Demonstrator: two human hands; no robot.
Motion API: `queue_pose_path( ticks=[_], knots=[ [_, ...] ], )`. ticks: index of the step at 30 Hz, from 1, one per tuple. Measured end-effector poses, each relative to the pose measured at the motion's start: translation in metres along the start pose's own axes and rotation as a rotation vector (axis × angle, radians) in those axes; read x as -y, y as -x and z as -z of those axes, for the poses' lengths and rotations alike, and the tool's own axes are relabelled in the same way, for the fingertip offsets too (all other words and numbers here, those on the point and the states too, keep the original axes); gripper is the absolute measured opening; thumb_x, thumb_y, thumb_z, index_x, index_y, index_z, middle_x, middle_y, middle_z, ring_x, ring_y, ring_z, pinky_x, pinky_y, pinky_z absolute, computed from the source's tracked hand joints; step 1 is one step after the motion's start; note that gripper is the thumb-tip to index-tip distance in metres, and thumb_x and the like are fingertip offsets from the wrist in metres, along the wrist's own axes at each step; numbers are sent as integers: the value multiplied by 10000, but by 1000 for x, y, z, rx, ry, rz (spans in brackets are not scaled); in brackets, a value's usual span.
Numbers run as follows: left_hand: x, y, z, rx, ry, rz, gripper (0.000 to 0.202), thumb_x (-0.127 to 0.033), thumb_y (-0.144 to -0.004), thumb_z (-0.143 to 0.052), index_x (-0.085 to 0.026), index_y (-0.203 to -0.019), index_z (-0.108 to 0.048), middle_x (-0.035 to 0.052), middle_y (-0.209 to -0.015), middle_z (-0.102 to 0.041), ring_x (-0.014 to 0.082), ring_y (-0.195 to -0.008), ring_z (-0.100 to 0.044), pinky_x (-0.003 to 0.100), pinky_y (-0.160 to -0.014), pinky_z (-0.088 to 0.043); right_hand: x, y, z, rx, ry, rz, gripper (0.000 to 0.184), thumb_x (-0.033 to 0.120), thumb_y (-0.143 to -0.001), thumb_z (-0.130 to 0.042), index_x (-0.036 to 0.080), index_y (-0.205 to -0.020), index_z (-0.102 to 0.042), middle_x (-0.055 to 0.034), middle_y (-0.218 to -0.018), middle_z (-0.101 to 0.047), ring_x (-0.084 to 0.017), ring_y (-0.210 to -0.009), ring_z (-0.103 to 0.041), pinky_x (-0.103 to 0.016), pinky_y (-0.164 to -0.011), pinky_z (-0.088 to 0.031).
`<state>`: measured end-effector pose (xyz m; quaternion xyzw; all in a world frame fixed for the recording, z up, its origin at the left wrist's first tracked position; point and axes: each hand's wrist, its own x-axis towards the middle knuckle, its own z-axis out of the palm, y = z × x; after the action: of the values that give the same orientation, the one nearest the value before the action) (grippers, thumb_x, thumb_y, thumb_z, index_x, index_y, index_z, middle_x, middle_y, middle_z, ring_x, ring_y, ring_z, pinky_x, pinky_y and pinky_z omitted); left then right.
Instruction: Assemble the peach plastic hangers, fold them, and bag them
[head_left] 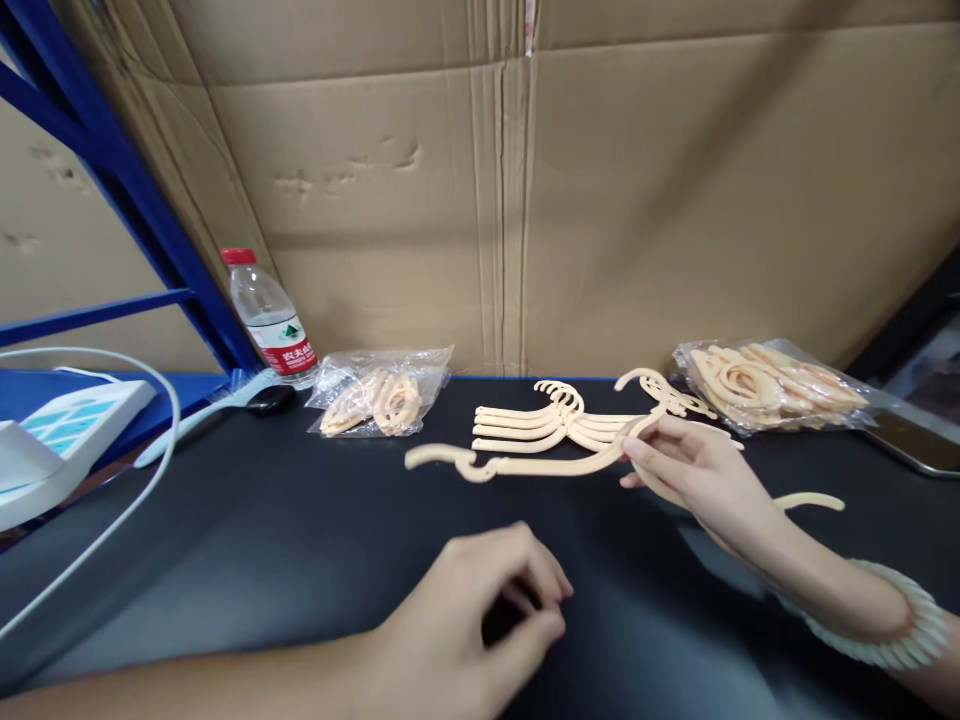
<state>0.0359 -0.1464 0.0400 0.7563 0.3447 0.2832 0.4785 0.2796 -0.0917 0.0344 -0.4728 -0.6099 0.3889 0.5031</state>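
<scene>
My right hand (694, 470) grips a beige plastic clothes hanger (555, 465) near the base of its hook. This hanger is held above the black tabletop, its arms spread to left and right and its hook up; part of it is behind my fingers. Behind it, several matching hangers (517, 430) lie in a neat overlapping row. Closer to me, my left hand (487, 610) is closed in a loose curl, thumb near the fingertips, with nothing visible in it and touching no hanger.
Clear bags of beige plastic pieces lie at the back left (375, 400) and back right (772, 385). A red-capped bottle (274, 320) stands by the blue metal frame (150, 220). A phone (919, 440) lies far right. A white cable (169, 420) loops at left. Cardboard (375, 200) walls the back.
</scene>
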Motion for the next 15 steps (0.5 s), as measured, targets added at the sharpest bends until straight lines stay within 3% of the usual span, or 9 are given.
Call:
queue_pose_path(
  ticks=[2, 4, 6, 8, 12, 15],
  knots=[
    [-3, 4, 0, 148, -349, -245, 200, -173, -897, -526, -199, -1031, -672, 139, -1136, -688, 308, -1119, -606, 427, -987, -451, -3, 0, -2, 79, 60, 10, 339, 497, -757, -703, 177, -713, -602, -33, -738, -589, -168, -698, -593, -304, -623, -590],
    [0, 5, 2, 181, -567, -346, 342, -197, -899, -530, -181, -1231, -612, 142, -1335, -584, 341, -1299, -454, 481, -1108, -312, -7, 1, -5, 105, 115, 45, 303, 462, -766, -697, 186, -731, -579, -26, -723, -594, -170, -691, -602, -306, -632, -568],
    [6, 4, 4, 125, -671, -320, 518, -265, -883, -575, -169, -1384, -479, 131, -1469, -441, 355, -1379, -335, 518, -1147, -231, -12, 2, -7, 99, 153, 45, 274, 422, -767, -692, 200, -857, -557, -15, -708, -615, -179, -686, -620, -305, -617, -543],
    [13, 2, 5, 82, -700, -266, 636, -324, -873, -595, -195, -1456, -374, 118, -1513, -373, 360, -1391, -312, 545, -1144, -225, -16, 3, -9, 93, 190, 26, 348, 384, -762, -685, 212, -1009, -509, -1, -698, -637, -189, -681, -632, -304, -596, -520],
    [21, 1, 5, 92, -692, -196, 642, -358, -900, -554, -238, -1484, -317, 107, -1503, -394, 353, -1362, -369, 560, -1129, -253, -19, 2, -9, 130, 283, 27, 430, 346, -757, -665, 209, -1110, -461, 14, -688, -646, -181, -643, -611, -316, -613, -493],
    [22, 0, 5, 92, -708, -169, 620, -379, -910, -535, -233, -1478, -333, 108, -1504, -391, 352, -1370, -356, 574, -1144, -204, -19, 1, -8, 161, 282, 11, 444, 348, -740, -659, 196, -1114, -474, 11, -712, -639, -165, -624, -576, -312, -622, -482]
  ],
)
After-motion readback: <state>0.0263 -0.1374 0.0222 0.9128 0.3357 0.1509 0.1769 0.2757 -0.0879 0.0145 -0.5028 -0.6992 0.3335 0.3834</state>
